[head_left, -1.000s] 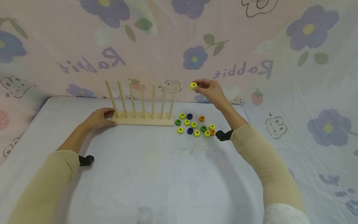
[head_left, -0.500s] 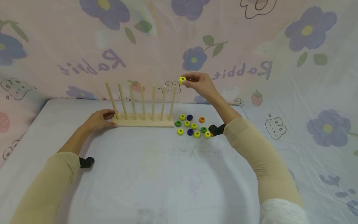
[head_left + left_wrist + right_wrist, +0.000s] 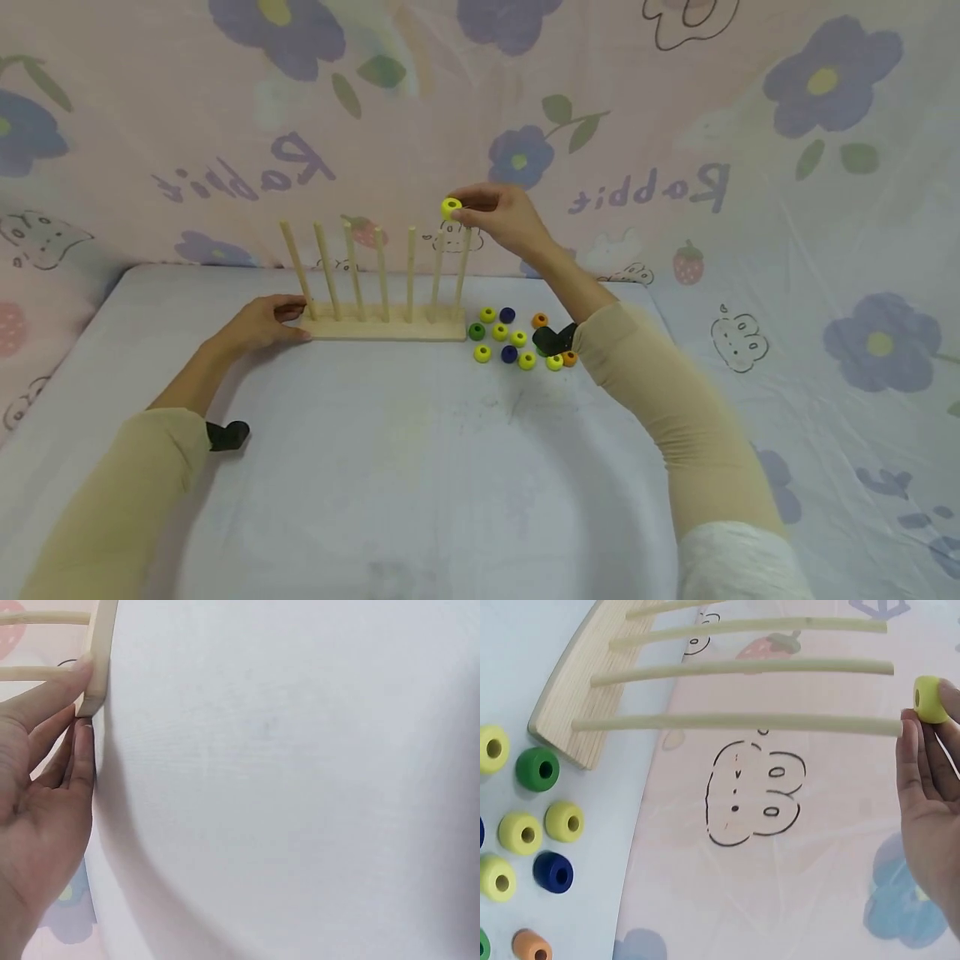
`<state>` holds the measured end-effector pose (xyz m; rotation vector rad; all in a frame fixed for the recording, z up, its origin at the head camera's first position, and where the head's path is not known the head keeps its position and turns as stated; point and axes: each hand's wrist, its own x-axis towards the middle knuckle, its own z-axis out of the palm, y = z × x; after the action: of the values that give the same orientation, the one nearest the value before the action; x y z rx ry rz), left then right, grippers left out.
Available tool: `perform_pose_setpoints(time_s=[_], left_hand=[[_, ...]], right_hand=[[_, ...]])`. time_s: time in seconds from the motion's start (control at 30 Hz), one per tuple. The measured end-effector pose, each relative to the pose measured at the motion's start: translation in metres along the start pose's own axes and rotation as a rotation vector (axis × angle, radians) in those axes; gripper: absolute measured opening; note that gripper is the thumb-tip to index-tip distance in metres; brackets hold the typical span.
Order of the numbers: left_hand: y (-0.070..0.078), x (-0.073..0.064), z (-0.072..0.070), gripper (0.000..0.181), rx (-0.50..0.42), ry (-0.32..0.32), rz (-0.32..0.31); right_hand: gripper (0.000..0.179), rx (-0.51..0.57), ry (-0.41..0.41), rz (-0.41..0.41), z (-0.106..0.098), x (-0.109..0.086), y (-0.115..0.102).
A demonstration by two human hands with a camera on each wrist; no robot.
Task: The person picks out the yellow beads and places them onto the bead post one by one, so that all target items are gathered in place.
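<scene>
A pale wooden peg rack [image 3: 390, 332] with a row of several upright pegs stands toward the back of the table. My left hand [image 3: 258, 323] grips its left end, thumb at the front and fingers round the end; the left wrist view shows the thumb [image 3: 56, 690] on the base [image 3: 97, 664]. Between thumb and fingertips my right hand [image 3: 506, 221] pinches a yellow bead [image 3: 451, 208], its hole visible. This bead is held up near the tops of the two rightmost pegs. In the right wrist view the bead [image 3: 930, 700] lies just past the peg tips.
Loose beads lie right of the rack: several yellow ones [image 3: 482, 353], two dark blue [image 3: 509, 354], green [image 3: 476, 332] and orange [image 3: 540, 320]. A black wrist mount [image 3: 553, 340] overlaps some of them. A printed cloth [image 3: 420, 108] hangs behind the white table [image 3: 390, 467].
My right hand has moved left and slightly up with the yellow bead, from over the loose beads to the right end pegs. The left hand stays at the rack's end.
</scene>
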<state>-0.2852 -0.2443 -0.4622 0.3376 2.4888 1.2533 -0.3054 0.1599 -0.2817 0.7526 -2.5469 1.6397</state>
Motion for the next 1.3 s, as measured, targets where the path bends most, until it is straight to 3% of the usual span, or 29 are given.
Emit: perform_pose_setpoints(time_s=[0.8,1.1,1.3], left_hand=[[-0.005,-0.006,-0.001,0.081,-0.004,0.016,-0.031],[-0.006,-0.002,0.000,0.080,-0.024,0.009,-0.025],[-0.007,-0.006,-0.003,0.080,-0.025,0.010,-0.031]], right_hand=[[0.027,0.036,-0.108,-0.076,0.051,0.038,-0.036],[0.031,0.003,-0.096,-0.015,0.071,0.050,-0.044],[0.032,-0.051,-0.136,-0.023,0.087,0.055,-0.052]])
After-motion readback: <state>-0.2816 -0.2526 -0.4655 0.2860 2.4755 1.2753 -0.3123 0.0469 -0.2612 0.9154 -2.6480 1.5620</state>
